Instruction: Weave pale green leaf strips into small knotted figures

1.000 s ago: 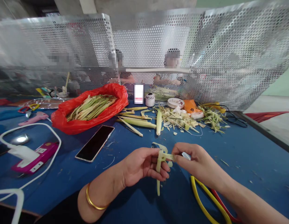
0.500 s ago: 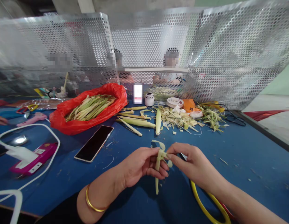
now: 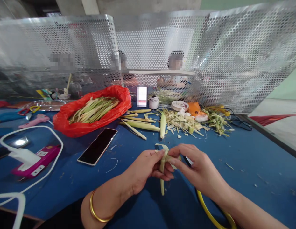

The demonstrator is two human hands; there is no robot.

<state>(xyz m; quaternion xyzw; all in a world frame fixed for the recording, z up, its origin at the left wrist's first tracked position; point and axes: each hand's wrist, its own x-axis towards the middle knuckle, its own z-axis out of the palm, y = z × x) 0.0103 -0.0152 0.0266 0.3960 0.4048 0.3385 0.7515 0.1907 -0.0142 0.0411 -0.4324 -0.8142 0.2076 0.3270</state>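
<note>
Above the table's near middle, my left hand point(image 3: 149, 167) is closed round a pale green strip of plant leaf point(image 3: 162, 168), like corn husk, its thumb pressing near the fold. One end of the strip hangs straight down below the fingers; another part curls over at the top. My right hand point(image 3: 192, 162) pinches the same strip at the fold from the right, thumb against forefinger. Its fingertips meet those of my left hand, and the exact pinch point is partly hidden. Yellow-handled scissors point(image 3: 206, 206) lie partly under my right hand and forearm.
A red plastic bag point(image 3: 76, 128) full of green leaf strips stands back left. In front lies a phone point(image 3: 97, 147), beside a magenta power strip point(image 3: 38, 162) with white cables. Loose husks point(image 3: 140, 125), a tape roll point(image 3: 179, 105) and scraps point(image 3: 183, 122) line the back, before a perforated metal screen point(image 3: 148, 41).
My right fingers have closed in on the fold and moved slightly left, covering more of the strip. My left hand keeps its hold. The view has shifted slightly.
</note>
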